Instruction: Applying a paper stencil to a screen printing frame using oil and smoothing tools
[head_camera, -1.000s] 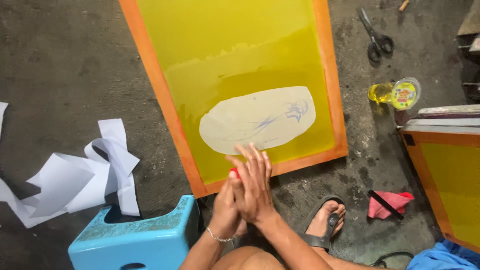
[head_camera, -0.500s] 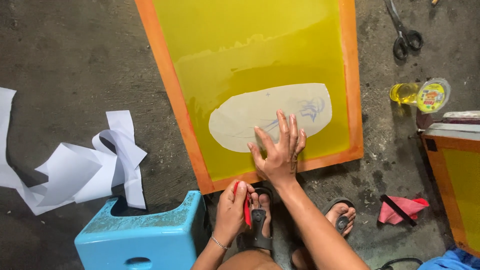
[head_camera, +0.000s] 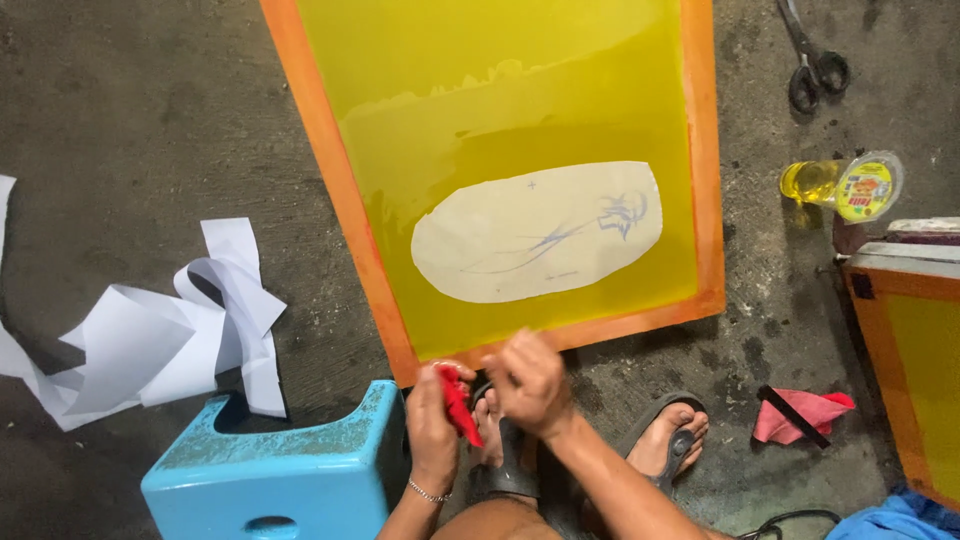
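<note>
A large orange-framed screen (head_camera: 330, 190) with yellow mesh lies on the concrete floor, an oval of translucent paper (head_camera: 540, 235) with a faint drawing stuck on the mesh. My left hand (head_camera: 432, 425) grips a small red rag (head_camera: 457, 402) just below the frame's near corner. My right hand (head_camera: 530, 380) is curled and blurred beside it, over the frame's lower edge, its fingers close to the rag. I cannot tell whether it holds anything.
A blue plastic stool (head_camera: 275, 470) stands at my left knee. Crumpled white paper strips (head_camera: 160, 335) lie left. Right: scissors (head_camera: 815, 60), a tipped bottle of yellow liquid (head_camera: 845, 185), another orange-framed screen (head_camera: 910, 370), a red cloth (head_camera: 800, 415). My sandalled feet (head_camera: 670, 440) rest below.
My right hand has pulled back off the paper oval to the frame's lower edge, next to my left hand. The rag stays in my left hand.
</note>
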